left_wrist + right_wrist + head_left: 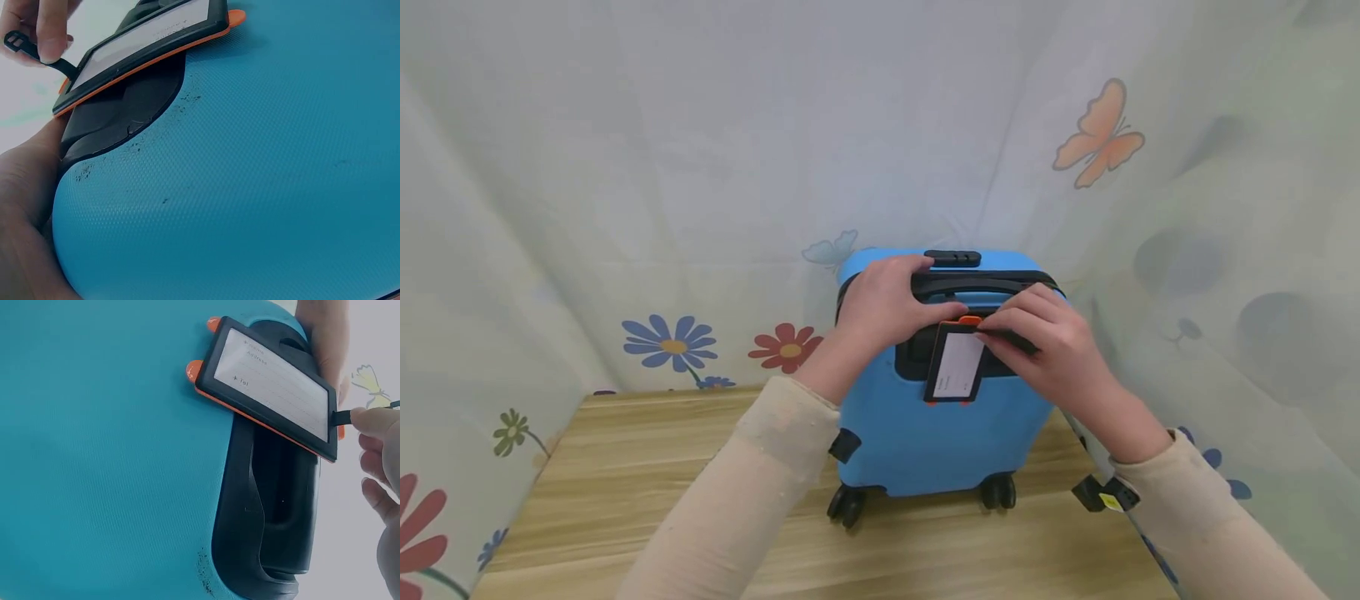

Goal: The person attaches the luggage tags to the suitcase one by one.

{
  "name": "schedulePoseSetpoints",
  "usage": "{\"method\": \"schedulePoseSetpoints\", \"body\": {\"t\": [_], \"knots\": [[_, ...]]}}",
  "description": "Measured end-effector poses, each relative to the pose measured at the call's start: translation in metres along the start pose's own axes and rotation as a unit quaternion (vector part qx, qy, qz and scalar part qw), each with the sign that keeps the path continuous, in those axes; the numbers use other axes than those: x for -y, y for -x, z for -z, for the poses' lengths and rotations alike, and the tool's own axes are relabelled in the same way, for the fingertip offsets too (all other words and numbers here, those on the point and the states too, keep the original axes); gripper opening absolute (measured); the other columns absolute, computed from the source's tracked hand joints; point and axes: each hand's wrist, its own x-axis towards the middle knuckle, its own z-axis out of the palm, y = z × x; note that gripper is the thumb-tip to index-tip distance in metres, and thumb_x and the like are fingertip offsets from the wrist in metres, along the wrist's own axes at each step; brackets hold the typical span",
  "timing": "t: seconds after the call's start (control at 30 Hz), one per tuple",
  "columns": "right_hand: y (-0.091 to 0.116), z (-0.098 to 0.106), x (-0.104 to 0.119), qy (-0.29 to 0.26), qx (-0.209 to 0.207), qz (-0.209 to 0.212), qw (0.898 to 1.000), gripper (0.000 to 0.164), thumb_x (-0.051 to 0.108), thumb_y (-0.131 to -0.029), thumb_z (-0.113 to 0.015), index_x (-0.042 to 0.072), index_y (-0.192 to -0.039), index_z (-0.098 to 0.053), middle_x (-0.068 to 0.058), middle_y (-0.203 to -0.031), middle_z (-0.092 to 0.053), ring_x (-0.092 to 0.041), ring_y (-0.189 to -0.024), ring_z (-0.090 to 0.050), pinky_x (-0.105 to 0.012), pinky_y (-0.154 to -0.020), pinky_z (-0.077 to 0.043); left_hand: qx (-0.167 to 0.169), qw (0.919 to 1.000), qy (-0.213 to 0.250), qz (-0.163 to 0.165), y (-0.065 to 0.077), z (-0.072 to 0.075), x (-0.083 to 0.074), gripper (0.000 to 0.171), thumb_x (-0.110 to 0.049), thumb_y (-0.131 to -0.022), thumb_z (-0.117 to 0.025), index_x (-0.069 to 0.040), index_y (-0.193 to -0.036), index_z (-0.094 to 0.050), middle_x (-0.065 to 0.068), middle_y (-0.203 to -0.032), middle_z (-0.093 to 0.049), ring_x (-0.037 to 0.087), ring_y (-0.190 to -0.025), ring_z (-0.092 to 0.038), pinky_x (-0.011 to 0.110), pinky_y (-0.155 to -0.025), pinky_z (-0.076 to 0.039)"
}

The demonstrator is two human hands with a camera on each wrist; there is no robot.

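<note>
A blue hard-shell suitcase (pixel 940 450) stands upright on the wooden surface, its black carry handle (pixel 970 285) on top. Against its upper front hangs a luggage tag (pixel 957 363) with a black frame, orange backing and a white card printed with lines. My right hand (pixel 1056 346) pinches the tag's thin black strap (pixel 62 67) between thumb and fingers, at the tag's upper end. The strap's slotted end sticks out free past the fingers. My left hand (pixel 883 304) rests on the suitcase's top left, its thumb stretched to the tag's upper edge.
Light wood boards (pixel 685 467) lie under the suitcase, with dark caster wheels (pixel 997 492) at its base. Pale fabric with printed flowers and butterflies (pixel 1101 137) hangs close behind and at both sides. A black recess (pixel 278 500) sits beneath the handle.
</note>
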Motion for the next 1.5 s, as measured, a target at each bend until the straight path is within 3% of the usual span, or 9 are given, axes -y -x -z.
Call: {"method": "schedulePoseSetpoints", "body": {"t": [0.13, 0.23, 0.3, 0.5, 0.63, 0.73, 0.87, 1.03, 1.5], "knots": [[0.002, -0.001, 0.001, 0.016, 0.006, 0.018, 1.0, 0.005, 0.005, -0.095, -0.08, 0.003, -0.098, -0.078, -0.011, -0.093, -0.074, -0.03, -0.088, -0.063, -0.043, -0.078, -0.052, 0.004, 1.0, -0.002, -0.001, 0.001, 0.0, 0.0, 0.085, -0.067, -0.087, -0.08, -0.021, -0.155, -0.058, 0.003, -0.144, -0.067, 0.022, -0.117, -0.065, 0.039, -0.092, -0.058], [0.003, -0.004, 0.001, 0.021, 0.005, 0.027, 0.999, 0.033, -0.016, -0.073, -0.085, 0.003, -0.098, -0.078, -0.011, -0.092, -0.073, -0.03, -0.087, -0.062, -0.047, -0.077, -0.052, 0.003, 1.0, -0.002, -0.001, 0.001, 0.0, 0.001, 0.085, -0.067, -0.087, -0.08, -0.021, -0.155, -0.059, 0.003, -0.141, -0.068, 0.021, -0.112, -0.065, 0.038, -0.088, -0.058], [0.002, -0.005, 0.001, 0.02, 0.004, 0.03, 0.999, 0.039, -0.02, -0.067, -0.086, 0.003, -0.098, -0.077, -0.01, -0.092, -0.072, -0.03, -0.087, -0.062, -0.047, -0.076, -0.051, 0.002, 1.0, -0.002, -0.001, 0.0, 0.001, 0.001, 0.085, -0.068, -0.087, -0.08, -0.021, -0.154, -0.059, 0.003, -0.139, -0.069, 0.02, -0.109, -0.065, 0.038, -0.086, -0.057], [0.002, -0.008, 0.003, 0.015, 0.01, 0.027, 0.999, 0.04, -0.018, -0.067, -0.088, 0.003, -0.098, -0.077, -0.01, -0.092, -0.072, -0.03, -0.087, -0.062, -0.047, -0.075, -0.052, 0.007, 1.0, -0.001, -0.003, -0.001, 0.002, 0.003, 0.083, -0.067, -0.087, -0.08, -0.021, -0.154, -0.06, 0.002, -0.139, -0.069, 0.02, -0.109, -0.064, 0.037, -0.086, -0.058], [0.007, -0.006, 0.005, 0.009, 0.004, 0.017, 1.0, 0.008, 0.008, -0.097, -0.079, 0.002, -0.102, -0.079, -0.01, -0.096, -0.074, -0.031, -0.089, -0.063, -0.047, -0.077, -0.052, 0.011, 0.9999, 0.002, -0.005, -0.001, 0.003, 0.003, 0.084, -0.067, -0.087, -0.08, -0.021, -0.154, -0.06, 0.003, -0.143, -0.067, 0.021, -0.115, -0.064, 0.038, -0.091, -0.058], [0.009, -0.004, 0.006, 0.016, 0.008, 0.018, 1.0, 0.032, 0.029, -0.11, -0.063, 0.002, -0.103, -0.079, -0.01, -0.096, -0.075, -0.031, -0.09, -0.064, -0.045, -0.081, -0.053, 0.009, 0.9999, 0.004, -0.005, 0.0, 0.003, 0.003, 0.083, -0.067, -0.087, -0.08, -0.021, -0.153, -0.06, 0.003, -0.142, -0.068, 0.021, -0.115, -0.065, 0.038, -0.09, -0.058], [0.007, -0.004, 0.008, 0.031, 0.017, 0.033, 0.999, 0.009, 0.01, -0.099, -0.078, 0.002, -0.102, -0.079, -0.011, -0.095, -0.074, -0.03, -0.088, -0.064, -0.045, -0.082, -0.053, 0.004, 0.9999, 0.005, -0.01, 0.0, 0.004, 0.004, 0.081, -0.065, -0.088, -0.08, -0.02, -0.152, -0.061, 0.003, -0.138, -0.07, 0.021, -0.111, -0.065, 0.038, -0.088, -0.057], [0.006, -0.006, 0.008, 0.041, 0.022, 0.047, 0.998, 0.034, -0.01, -0.072, -0.091, 0.001, -0.102, -0.078, -0.011, -0.093, -0.074, -0.03, -0.086, -0.063, -0.044, -0.077, -0.054, 0.002, 0.9998, 0.007, -0.02, 0.001, 0.004, 0.005, 0.078, -0.063, -0.089, -0.08, -0.018, -0.151, -0.062, 0.003, -0.135, -0.071, 0.02, -0.109, -0.066, 0.038, -0.087, -0.057], [0.004, -0.016, 0.006, 0.046, 0.019, 0.051, 0.997, 0.039, -0.012, -0.068, -0.094, 0.0, -0.101, -0.078, -0.012, -0.093, -0.074, -0.03, -0.085, -0.062, -0.046, -0.073, -0.053, 0.011, 0.9998, -0.003, -0.014, -0.001, 0.006, 0.005, 0.079, -0.065, -0.089, -0.079, -0.02, -0.152, -0.062, 0.003, -0.133, -0.071, 0.021, -0.107, -0.066, 0.037, -0.086, -0.057]]}}
